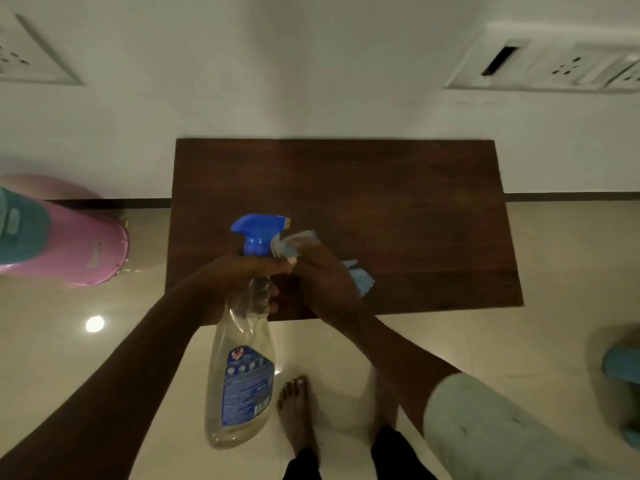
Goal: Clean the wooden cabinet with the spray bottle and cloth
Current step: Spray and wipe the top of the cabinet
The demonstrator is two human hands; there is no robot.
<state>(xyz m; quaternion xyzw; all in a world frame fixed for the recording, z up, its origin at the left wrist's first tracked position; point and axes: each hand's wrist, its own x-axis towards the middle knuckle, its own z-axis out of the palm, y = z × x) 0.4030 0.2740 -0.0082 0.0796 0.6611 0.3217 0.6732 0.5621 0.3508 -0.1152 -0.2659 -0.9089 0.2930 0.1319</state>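
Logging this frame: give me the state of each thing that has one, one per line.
spray bottle: lifted, gripped at the neck, nozzle aimed at the cloth
cloth: bunched in the right hand
left hand: closed on the bottle
right hand: closed on the cloth
wooden cabinet: top bare

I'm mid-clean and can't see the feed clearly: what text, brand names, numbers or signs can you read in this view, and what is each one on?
None can be read.
Clear plastic spray bottle with blue trigger head, held in the left hand: blue label with white print and a barcode, too small and blurred to read.
Pink plastic bin lying left of the dark wooden cabinet top: raised lettering, too blurred to read.
Light blue cloth in the right hand: no text visible.
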